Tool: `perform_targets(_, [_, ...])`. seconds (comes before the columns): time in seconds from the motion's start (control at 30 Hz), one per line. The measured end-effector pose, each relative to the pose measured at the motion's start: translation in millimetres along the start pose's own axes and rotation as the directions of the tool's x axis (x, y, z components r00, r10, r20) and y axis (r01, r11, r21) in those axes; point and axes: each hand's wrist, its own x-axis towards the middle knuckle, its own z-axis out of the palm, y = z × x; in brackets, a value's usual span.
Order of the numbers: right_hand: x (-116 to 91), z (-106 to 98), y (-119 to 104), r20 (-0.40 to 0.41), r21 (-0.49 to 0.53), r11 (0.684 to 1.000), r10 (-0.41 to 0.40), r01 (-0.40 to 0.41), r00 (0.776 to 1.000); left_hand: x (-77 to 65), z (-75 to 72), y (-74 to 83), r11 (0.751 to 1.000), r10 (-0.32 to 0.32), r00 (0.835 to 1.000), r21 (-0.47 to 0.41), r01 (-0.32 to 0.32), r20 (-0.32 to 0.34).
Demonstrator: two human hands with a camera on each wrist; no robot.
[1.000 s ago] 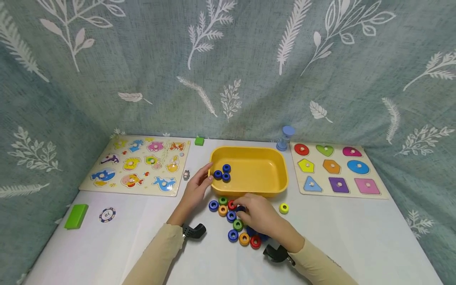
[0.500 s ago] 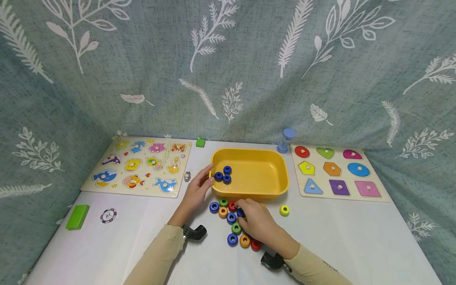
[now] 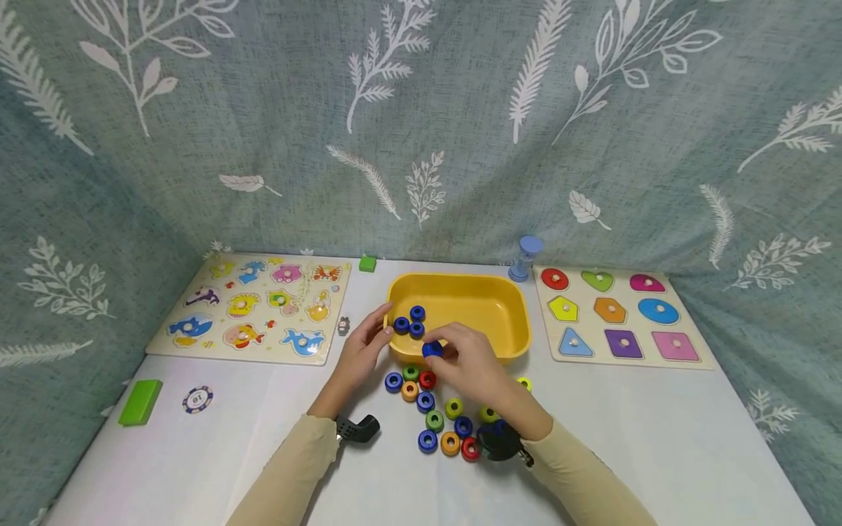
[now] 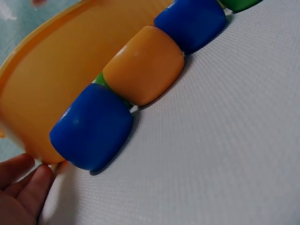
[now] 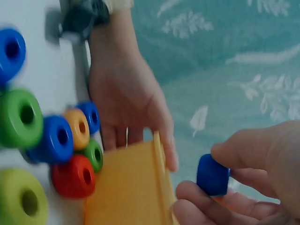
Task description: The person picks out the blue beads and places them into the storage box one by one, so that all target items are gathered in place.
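My right hand [image 3: 475,359] pinches a blue bead [image 3: 431,349] between thumb and fingers, over the near side of the yellow tray [image 3: 483,310]. In the right wrist view, the held blue bead [image 5: 213,176] is above the tray's rim. My left hand [image 3: 358,354] rests against the tray's left end, with its fingers fairly straight along the outer wall. Three blue beads [image 3: 417,329] lie together inside the tray at the left. In front of it, blue, green, orange, red and yellow beads lie loosely grouped, including a red bead [image 3: 427,379] and a green bead [image 3: 435,421].
An animal peg puzzle [image 3: 263,307] lies at the left and a shape peg puzzle [image 3: 621,314] at the right. A blue hourglass [image 3: 525,258] stands behind the tray. Farther left are a green block [image 3: 141,402] and a poker chip [image 3: 198,399]. A patterned curtain [image 3: 460,146] hangs behind.
My right hand has picked up a blue bead from the group and moved it forward over the tray's near rim. My left hand has stayed at the tray's left end.
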Motion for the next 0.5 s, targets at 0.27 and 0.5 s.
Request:
perform_targets(0.27, [35.5,5.7,19.2,0.000,0.006,0.988,0.156,-0.156,0.988,0.1,-0.1,-2.5,1.000,0.005,1.000,-0.007,-0.005,0.010])
perform_targets(0.5, [61.2,15.9,31.7,0.085,-0.123,0.971,0.215,-0.204,0.973,0.6,-1.0,-1.9,1.000,0.010,1.000,-0.011,-0.010,0.005])
